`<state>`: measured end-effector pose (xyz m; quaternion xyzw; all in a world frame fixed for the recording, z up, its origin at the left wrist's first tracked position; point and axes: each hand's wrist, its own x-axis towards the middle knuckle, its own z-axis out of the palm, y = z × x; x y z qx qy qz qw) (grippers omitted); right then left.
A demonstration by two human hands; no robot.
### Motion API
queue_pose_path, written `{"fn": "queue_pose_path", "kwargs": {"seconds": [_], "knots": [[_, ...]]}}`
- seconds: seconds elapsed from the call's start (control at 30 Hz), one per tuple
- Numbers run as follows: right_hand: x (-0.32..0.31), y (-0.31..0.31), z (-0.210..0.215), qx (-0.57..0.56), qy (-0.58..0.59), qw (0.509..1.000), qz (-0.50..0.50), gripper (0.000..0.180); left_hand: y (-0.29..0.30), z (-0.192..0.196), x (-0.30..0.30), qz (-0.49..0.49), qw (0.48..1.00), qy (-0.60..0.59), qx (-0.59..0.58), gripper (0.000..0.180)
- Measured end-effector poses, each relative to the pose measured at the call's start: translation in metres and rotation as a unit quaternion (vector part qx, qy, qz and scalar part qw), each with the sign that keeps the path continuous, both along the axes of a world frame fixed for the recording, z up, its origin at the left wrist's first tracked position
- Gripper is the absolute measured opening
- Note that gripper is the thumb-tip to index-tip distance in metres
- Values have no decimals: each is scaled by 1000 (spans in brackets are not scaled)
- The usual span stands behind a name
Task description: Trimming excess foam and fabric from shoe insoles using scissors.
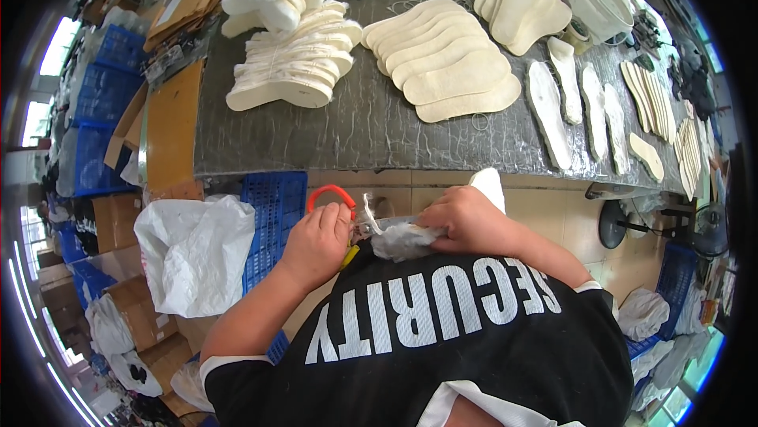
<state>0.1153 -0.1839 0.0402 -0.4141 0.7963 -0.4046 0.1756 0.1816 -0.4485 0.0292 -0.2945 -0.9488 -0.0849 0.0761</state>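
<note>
My left hand (316, 247) is closed round a pair of scissors with a red handle loop (330, 193); a bit of yellow shows below the fingers. Its metal blades point right, toward the grey-white fleece (396, 242) of an insole. My right hand (467, 221) grips that fleece-lined insole, whose pale end (489, 188) sticks up beyond the knuckles. A thin white strip (369, 214) curls up between the two hands, by the blades. Both hands are in front of my chest, short of the table's near edge. The blade tips are partly hidden by fleece.
On the dark table (355, 142) lie a fanned stack of cream insoles (446, 60), a tied fleecy bundle (296, 56) and several single insoles (549, 115) at right. A white bucket (602, 7) stands behind. Left are a white sack (193, 253) and blue crates (272, 221).
</note>
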Motion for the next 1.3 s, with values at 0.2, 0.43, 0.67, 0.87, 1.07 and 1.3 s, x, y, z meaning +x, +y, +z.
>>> {"fn": "queue_pose_path", "kwargs": {"seconds": [0.2,0.43,0.67,0.87,1.07,1.3], "knots": [[1,2,-1,-16,-13,1000,-7,24,-8,-7,9,1,997,-78,-8,19],[0,0,4,25,27,999,-39,25,-10,-7,3,130,884,-345,286,26],[-8,-2,6,17,117,992,-43,26,6,9,-11,144,779,-369,487,39],[-24,-11,13,-16,144,987,-65,34,44,6,-26,243,775,-262,521,26],[-12,19,-51,18,-466,881,-84,53,63,8,-31,240,745,-156,602,24],[-12,-24,-49,-472,-679,562,-29,85,90,3,-37,141,809,-86,564,30]]}}
